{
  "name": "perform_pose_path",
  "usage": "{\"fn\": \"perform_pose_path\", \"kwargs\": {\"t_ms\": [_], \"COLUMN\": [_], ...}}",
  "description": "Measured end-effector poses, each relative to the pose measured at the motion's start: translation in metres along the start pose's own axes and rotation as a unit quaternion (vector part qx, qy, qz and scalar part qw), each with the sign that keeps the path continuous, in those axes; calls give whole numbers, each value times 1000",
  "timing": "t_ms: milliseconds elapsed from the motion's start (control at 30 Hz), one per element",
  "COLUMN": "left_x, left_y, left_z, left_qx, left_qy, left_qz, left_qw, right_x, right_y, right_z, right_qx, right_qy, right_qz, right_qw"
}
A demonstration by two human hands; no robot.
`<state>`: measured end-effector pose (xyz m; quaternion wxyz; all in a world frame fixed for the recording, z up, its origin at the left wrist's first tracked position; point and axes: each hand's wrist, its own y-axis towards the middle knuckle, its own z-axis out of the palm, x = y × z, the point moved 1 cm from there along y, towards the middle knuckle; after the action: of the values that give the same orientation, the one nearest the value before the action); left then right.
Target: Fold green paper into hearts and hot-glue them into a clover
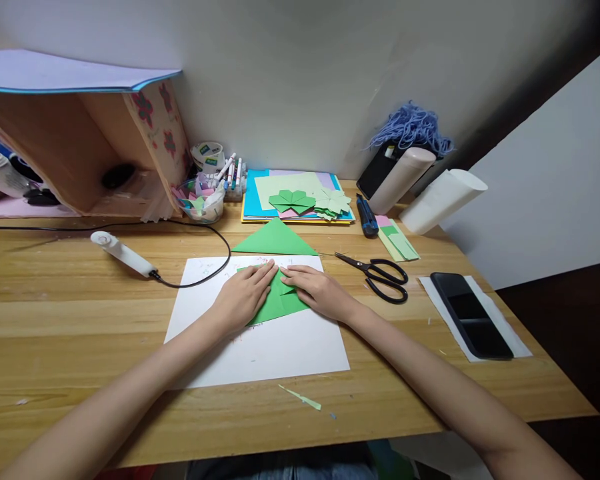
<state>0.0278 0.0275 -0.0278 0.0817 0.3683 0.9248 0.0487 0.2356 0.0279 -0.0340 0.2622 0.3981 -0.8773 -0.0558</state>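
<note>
The counter (80, 320) carries a white sheet (280, 353) beneath both hands. On it lies the folded green paper (280, 303), pinned flat under the left hand (243, 297) and right hand (320, 290), both spread open, palms down. It looks like a crease is being pressed; sharpening it would call for steady fingertip pressure along the fold.

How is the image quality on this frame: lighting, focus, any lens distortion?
Head view: even, soft light, with only faint shadows beside the left hand and right hand; both and the green paper under them look sharp; wide-lens distortion bows the table edges; the top right corner falls dark; no strong glare, even on the phone.
</note>
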Motion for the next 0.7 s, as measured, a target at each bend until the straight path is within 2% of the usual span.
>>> {"fn": "perform_pose_path", "kwargs": {"t_ms": [367, 533, 700], "left_x": [3, 4, 8], "left_y": [-3, -4, -8], "left_z": [-3, -6, -15], "left_qx": [18, 31, 39], "left_qy": [-36, -47, -100], "left_qz": [11, 27, 55], "left_qw": [999, 998, 993], "right_x": [-2, 2, -1], "right_y": [-6, -25, -47], "right_z": [-7, -16, -24], "right_qx": [15, 12, -9], "right_qy": [13, 5, 5], "right_qz": [1, 37, 54], "right_qw": [1000, 999, 998]}}
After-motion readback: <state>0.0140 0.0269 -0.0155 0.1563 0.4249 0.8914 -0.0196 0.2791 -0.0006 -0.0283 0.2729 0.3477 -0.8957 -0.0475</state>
